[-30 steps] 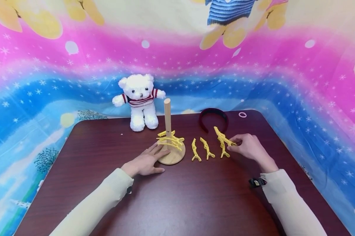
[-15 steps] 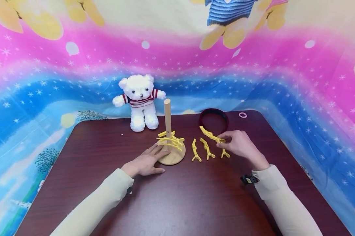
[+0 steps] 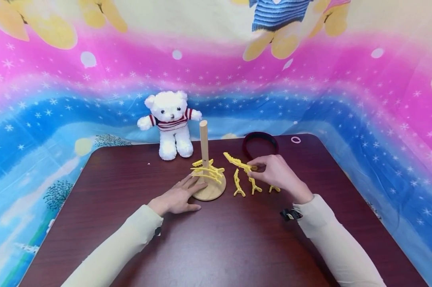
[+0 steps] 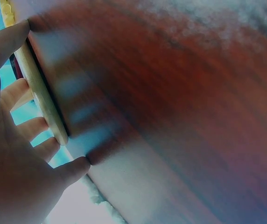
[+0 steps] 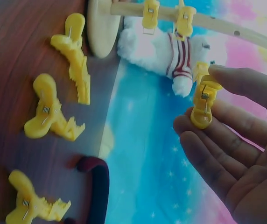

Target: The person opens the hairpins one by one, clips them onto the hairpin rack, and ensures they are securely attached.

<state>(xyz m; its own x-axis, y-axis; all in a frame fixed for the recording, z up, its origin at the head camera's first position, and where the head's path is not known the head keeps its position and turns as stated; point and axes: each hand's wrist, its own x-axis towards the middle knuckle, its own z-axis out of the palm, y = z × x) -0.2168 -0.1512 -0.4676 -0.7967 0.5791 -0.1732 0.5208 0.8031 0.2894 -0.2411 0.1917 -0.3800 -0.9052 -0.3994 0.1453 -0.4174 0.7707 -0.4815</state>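
My right hand [image 3: 277,175] pinches a yellow alligator hair clip [image 5: 203,102] by its finger tabs, between thumb and fingers. In the head view the clip's jaws point up and left, toward a wooden stand with an upright post [image 3: 204,139]. Yellow clips [image 3: 208,170] hang on the post low down, just over its round base [image 3: 209,194]. My left hand [image 3: 176,197] lies with fingers spread at the left of that base, fingertips on it. The left wrist view shows the base's edge [image 4: 45,100] beside the fingers. Below the held clip, three more clips [image 3: 238,186] lie in a row.
A dark red headband [image 3: 260,134] lies behind the clips, with a pale pink hair tie [image 3: 295,140] to its right. A white teddy bear [image 3: 173,137] in a striped sweater sits behind the stand. Patterned cloth rises around the dark wooden table [image 3: 216,247].
My right hand has carried the pinched clip leftward over the row of clips, closer to the stand. The left hand stays where it was on the base.
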